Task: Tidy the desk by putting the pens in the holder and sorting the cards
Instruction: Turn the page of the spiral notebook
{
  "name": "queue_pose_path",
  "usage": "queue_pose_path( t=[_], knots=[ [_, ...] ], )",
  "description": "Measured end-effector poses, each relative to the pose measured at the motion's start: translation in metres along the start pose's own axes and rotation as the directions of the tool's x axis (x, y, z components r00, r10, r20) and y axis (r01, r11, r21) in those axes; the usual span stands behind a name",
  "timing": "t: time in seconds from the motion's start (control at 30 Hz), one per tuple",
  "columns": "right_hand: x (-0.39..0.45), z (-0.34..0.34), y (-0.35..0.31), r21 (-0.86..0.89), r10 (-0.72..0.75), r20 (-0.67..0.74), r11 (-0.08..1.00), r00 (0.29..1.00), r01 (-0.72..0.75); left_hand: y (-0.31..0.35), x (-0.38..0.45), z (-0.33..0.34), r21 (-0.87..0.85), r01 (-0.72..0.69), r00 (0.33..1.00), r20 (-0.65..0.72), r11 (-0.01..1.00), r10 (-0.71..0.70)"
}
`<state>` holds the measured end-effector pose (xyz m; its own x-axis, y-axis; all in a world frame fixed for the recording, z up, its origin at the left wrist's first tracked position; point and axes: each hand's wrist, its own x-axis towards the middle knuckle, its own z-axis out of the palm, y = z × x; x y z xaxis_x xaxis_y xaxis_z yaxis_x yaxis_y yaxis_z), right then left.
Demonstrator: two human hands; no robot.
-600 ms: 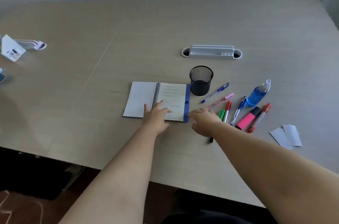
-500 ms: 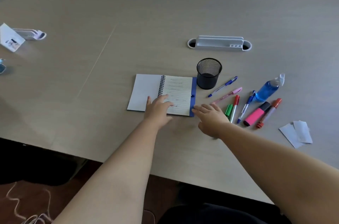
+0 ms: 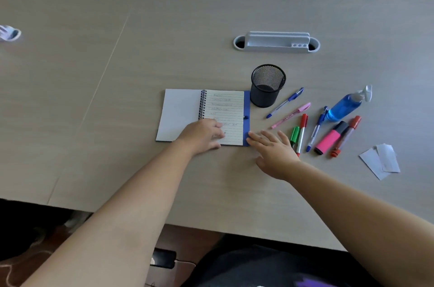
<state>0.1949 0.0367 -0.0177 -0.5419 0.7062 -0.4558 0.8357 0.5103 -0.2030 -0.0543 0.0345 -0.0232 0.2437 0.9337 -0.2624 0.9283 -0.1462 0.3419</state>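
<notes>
L hand [image 3: 203,135] lay flat on open notebook [image 3: 211,115], R hand [image 3: 273,150] spread flat on desk [image 3: 117,98] w/ fingertips at its blue cover edge, prob touching; neither gripped anything.

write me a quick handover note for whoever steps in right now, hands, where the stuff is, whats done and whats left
Left hand: resting flat on the open notebook, holding nothing.
Right hand: open, fingers spread, at the notebook's blue cover edge, holding nothing.
Mesh pen holder: upright just right of the notebook, looks empty.
Pens and markers all lie loose on the desk right of the holder: blue pen, pink pen, green marker, red marker, second blue pen, pink highlighter, orange-red marker. A blue spray bottle lies among them.
Cards: overlapping, far right, unsorted.
Done: nothing yet. Left: every pen into the holder, then sort the cards.
</notes>
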Motion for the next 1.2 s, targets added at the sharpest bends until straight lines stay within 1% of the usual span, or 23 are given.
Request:
queue_pose_path(
  t=[0.07, 0.13, 0.2, 0.27, 0.3, 0.33, 0.37, 0.4, 0.47, 0.53, 0.6, 0.63, 0.67, 0.77, 0.9, 0.93, 1.0, 1.03, 1.07, 1.1, 1.13, 1.2],
  knots=[
    [0.0, 0.001, 0.001, 0.023, 0.014, -0.003, 1.0, 1.0, -0.014, -0.001, -0.007, 0.009, 0.041, -0.096, 0.991, -0.092, 0.995, 0.099],
    [0.001, 0.001, 0.001, 0.036, 0.023, -0.008, 0.999, 1.0, -0.023, -0.003, -0.013, 0.02, 0.079, -0.179, 0.959, -0.208, 0.981, 0.192],
    [0.001, 0.0, 0.0, 0.043, 0.028, -0.019, 0.999, 0.999, -0.027, -0.005, -0.017, 0.03, 0.111, -0.211, 0.936, -0.262, 0.971, 0.234],
    [0.001, -0.001, -0.001, 0.044, 0.029, -0.021, 0.999, 0.999, -0.028, -0.004, -0.016, 0.034, 0.127, -0.213, 0.917, -0.315, 0.969, 0.243],
    [0.001, -0.001, -0.002, 0.045, 0.029, -0.021, 0.999, 0.999, -0.028, -0.001, -0.014, 0.033, 0.095, -0.189, 0.915, -0.346, 0.977, 0.21],
    [0.001, -0.001, -0.002, 0.044, 0.029, -0.021, 0.999, 0.999, -0.028, 0.006, -0.011, 0.03, 0.036, -0.137, 0.922, -0.361, 0.99, 0.141],
    [0.001, -0.002, -0.002, 0.042, 0.03, -0.019, 0.999, 0.999, -0.029, 0.015, -0.007, 0.028, -0.039, -0.057, 0.942, -0.333, 0.998, 0.041],
    [0.001, -0.003, -0.003, 0.038, 0.031, -0.016, 0.999, 0.999, -0.031, 0.024, -0.002, 0.028, -0.114, 0.04, 0.959, -0.274, 0.993, -0.07],
    [0.001, -0.004, -0.003, 0.031, 0.032, -0.008, 0.999, 0.999, -0.031, 0.04, 0.008, 0.03, -0.181, 0.223, 0.953, -0.164, 0.958, -0.253],
    [0.001, -0.005, -0.004, 0.026, 0.028, -0.001, 0.999, 1.0, -0.028, 0.05, 0.02, 0.031, -0.174, 0.339, 0.934, -0.051, 0.925, -0.352],
    [0.002, -0.006, -0.002, 0.027, 0.024, 0.001, 0.999, 1.0, -0.024, 0.05, 0.029, 0.03, -0.16, 0.396, 0.918, 0.075, 0.904, -0.389],
    [0.002, -0.007, -0.001, 0.024, 0.022, 0.002, 0.999, 1.0, -0.022, 0.05, 0.032, 0.028, -0.158, 0.409, 0.912, 0.117, 0.899, -0.394],
    [0.002, -0.007, -0.001, 0.019, 0.018, 0.001, 1.0, 1.0, -0.018, 0.05, 0.033, 0.027, -0.158, 0.414, 0.908, 0.14, 0.896, -0.395],
    [0.003, -0.007, 0.0, 0.014, 0.011, -0.003, 1.0, 1.0, -0.011, 0.049, 0.031, 0.028, -0.164, 0.399, 0.914, 0.146, 0.902, -0.377],
    [0.003, -0.004, 0.002, 0.021, 0.007, -0.005, 1.0, 1.0, -0.007, 0.042, 0.032, 0.032, -0.208, 0.398, 0.917, 0.1, 0.894, -0.385],
    [0.003, -0.004, 0.003, 0.024, 0.005, -0.007, 1.0, 1.0, -0.005, 0.041, 0.032, 0.032, -0.234, 0.391, 0.92, 0.057, 0.89, -0.389],
    [0.002, -0.004, 0.004, 0.028, -0.002, -0.008, 1.0, 1.0, 0.002, 0.039, 0.03, 0.029, -0.332, 0.351, 0.912, -0.09, 0.876, -0.4],
    [0.002, -0.004, 0.004, 0.029, -0.005, -0.006, 1.0, 1.0, 0.005, 0.038, 0.028, 0.025, -0.416, 0.326, 0.888, -0.174, 0.849, -0.426],
    [0.002, -0.005, 0.004, 0.029, -0.006, -0.002, 1.0, 1.0, 0.006, 0.037, 0.024, 0.018, -0.504, 0.309, 0.842, -0.25, 0.807, -0.479],
    [0.001, -0.004, 0.004, 0.027, -0.007, 0.002, 1.0, 1.0, 0.007, 0.033, 0.02, 0.011, -0.582, 0.306, 0.78, -0.301, 0.753, -0.549],
    [0.001, -0.004, 0.004, 0.022, -0.006, 0.003, 1.0, 1.0, 0.006, 0.028, 0.014, 0.003, -0.651, 0.308, 0.714, -0.324, 0.694, -0.621],
    [0.001, -0.003, 0.004, 0.004, -0.005, 0.009, 1.0, 1.0, 0.005, 0.01, 0.0, -0.007, -0.745, 0.319, 0.589, -0.328, 0.586, -0.739]
  ],
)
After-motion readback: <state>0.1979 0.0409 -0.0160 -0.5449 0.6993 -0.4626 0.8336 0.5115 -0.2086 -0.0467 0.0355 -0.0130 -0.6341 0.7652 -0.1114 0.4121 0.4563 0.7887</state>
